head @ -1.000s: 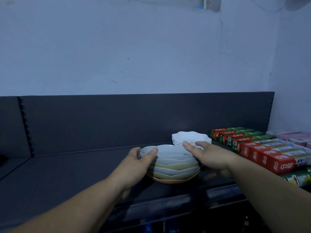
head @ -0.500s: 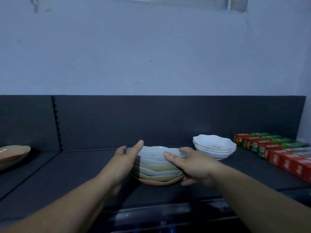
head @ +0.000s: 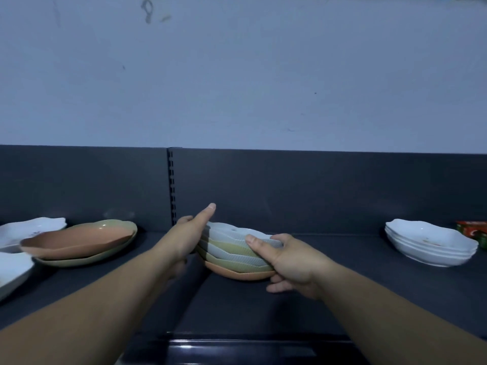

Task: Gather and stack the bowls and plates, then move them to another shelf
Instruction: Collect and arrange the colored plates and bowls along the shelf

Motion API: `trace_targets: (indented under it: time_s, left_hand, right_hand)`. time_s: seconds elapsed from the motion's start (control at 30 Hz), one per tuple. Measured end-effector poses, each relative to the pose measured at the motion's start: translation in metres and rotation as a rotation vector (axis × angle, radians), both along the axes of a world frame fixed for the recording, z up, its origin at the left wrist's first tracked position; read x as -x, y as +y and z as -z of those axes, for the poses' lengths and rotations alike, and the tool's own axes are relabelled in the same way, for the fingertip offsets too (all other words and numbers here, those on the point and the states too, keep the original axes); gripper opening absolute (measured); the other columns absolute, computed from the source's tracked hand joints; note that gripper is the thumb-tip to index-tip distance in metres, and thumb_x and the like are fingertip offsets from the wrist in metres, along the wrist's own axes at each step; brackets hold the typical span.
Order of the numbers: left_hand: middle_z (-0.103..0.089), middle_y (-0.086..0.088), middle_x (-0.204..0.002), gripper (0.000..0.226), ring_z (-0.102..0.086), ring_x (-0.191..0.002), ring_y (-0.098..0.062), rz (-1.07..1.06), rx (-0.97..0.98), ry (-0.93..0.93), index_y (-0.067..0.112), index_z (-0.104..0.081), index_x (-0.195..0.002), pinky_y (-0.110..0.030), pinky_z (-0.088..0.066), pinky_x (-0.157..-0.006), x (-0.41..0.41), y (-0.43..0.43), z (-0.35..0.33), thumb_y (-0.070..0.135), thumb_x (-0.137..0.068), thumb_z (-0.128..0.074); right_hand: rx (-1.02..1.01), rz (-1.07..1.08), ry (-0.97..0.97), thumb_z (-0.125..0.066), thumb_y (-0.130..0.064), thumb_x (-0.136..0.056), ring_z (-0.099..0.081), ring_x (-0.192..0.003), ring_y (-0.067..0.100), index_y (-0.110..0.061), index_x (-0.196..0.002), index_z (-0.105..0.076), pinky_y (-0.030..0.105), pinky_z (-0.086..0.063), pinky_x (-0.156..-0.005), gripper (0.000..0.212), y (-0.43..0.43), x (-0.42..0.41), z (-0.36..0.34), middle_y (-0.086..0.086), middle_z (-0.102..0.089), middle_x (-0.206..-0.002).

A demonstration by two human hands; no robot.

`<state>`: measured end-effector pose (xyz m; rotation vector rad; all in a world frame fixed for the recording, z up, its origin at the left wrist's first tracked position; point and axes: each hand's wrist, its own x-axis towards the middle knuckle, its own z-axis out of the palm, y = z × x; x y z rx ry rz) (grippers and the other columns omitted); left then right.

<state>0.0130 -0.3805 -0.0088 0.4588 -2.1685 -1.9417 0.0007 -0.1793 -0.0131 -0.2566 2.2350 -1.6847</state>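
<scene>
stack of bowls [head: 237, 255]: white, green and an orange one at the bottom, nested, held between the two hands just above the dark shelf [head: 329, 293], tilted slightly toward the right.
left hand [head: 188, 239]: pressed flat against the stack's left side, thumb pointing up and away, fingers behind the rim; clamped on the stack.
right hand [head: 291, 260]: on the stack's right side, thumb over the top rim, fingers curled beneath the orange base; clamped on the stack.
orange and green plates [head: 81, 242]: two, stacked, on the shelf well to the left of the hands.
white dishes, left [head: 15, 241]: at the far left edge, partly cut off.
white dishes, right [head: 432, 245]: a nested pile on the shelf well to the right.
red and green box [head: 474, 230]: just behind that pile at the right edge.
</scene>
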Motion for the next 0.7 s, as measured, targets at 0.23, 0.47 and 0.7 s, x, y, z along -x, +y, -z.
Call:
trace_targets:
  time_s: [0.23, 0.47, 0.7]
  left_hand:
    - [-0.064, 0.000, -0.122, 0.107, -0.059, -0.113, -0.026, 0.061, -0.061, -0.013, 0.028, -0.048, -0.131, -0.050, -0.037, -0.106, 0.021, -0.046, 0.006, 0.087, -0.043, -0.063]
    - [-0.058, -0.001, -0.133, 0.126, -0.056, -0.119, -0.025, 0.106, -0.036, -0.049, 0.026, -0.042, -0.140, -0.050, -0.035, -0.108, 0.043, -0.079, 0.019, 0.092, -0.035, -0.063]
    - [-0.043, 0.001, -0.147, 0.082, -0.046, -0.129, -0.016, -0.003, 0.360, 0.088, 0.020, -0.028, -0.147, -0.024, -0.036, -0.096, -0.019, -0.086, -0.012, 0.056, -0.082, -0.062]
  right_hand:
    - [0.043, 0.039, -0.006, -0.074, -0.066, -0.066, -0.049, -0.121, 0.026, -0.030, -0.151, -0.022, 0.037, -0.060, -0.081, 0.106, -0.048, -0.007, 0.008, 0.004, -0.033, -0.150]
    - [-0.130, 0.141, 0.098, -0.067, -0.073, -0.068, -0.046, -0.127, 0.025, -0.031, -0.152, -0.021, 0.044, -0.050, -0.096, 0.105, -0.056, -0.005, 0.004, -0.004, -0.029, -0.153]
    - [-0.250, 0.196, 0.432, -0.063, -0.070, -0.075, -0.049, -0.126, 0.021, -0.030, -0.147, -0.034, 0.036, -0.042, -0.104, 0.088, -0.088, -0.006, -0.043, 0.000, -0.031, -0.154]
